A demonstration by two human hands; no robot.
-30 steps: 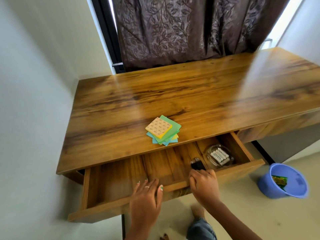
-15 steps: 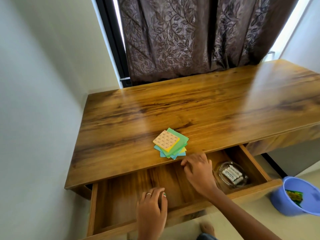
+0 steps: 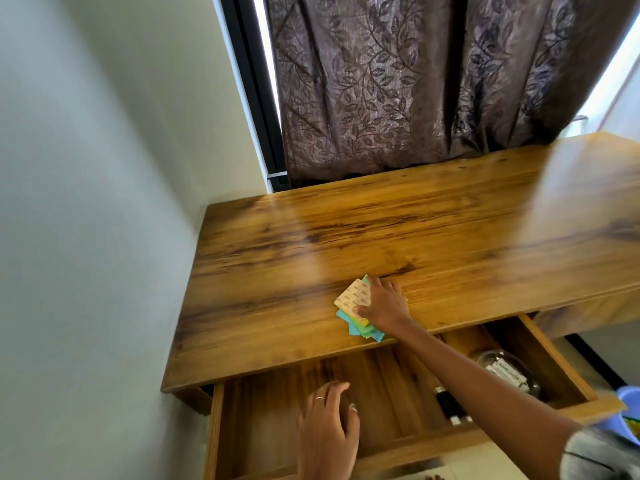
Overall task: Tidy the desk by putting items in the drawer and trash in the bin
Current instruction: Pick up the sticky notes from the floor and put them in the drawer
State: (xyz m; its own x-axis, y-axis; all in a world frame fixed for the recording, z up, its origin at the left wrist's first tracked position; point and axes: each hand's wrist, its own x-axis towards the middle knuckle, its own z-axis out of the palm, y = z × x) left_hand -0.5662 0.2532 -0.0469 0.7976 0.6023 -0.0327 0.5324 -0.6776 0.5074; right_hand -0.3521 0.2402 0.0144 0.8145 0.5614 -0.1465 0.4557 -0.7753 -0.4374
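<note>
A small stack of coloured sticky notes [image 3: 350,298], beige pad on top with green and blue sheets under it, lies near the front edge of the wooden desk [image 3: 398,233]. My right hand [image 3: 385,304] covers its right side, index finger at the top corner and thumb on the lower edge, gripping it. Below, the drawer [image 3: 263,410] stands pulled out. My left hand [image 3: 327,426] rests with relaxed fingers on the drawer's front, holding nothing. Inside the drawer lie a black object [image 3: 448,405] and a clear container [image 3: 509,370], partly hidden by my right forearm.
A blue bin [image 3: 628,398] with a wrapper inside peeks in at the lower right edge, on the floor. A brown patterned curtain [image 3: 398,81] hangs behind the desk. A white wall [image 3: 86,237] closes off the left side.
My right hand left the black object in the drawer, rose over the desk edge and came down on the sticky note stack. The left hand stayed at the drawer front.
</note>
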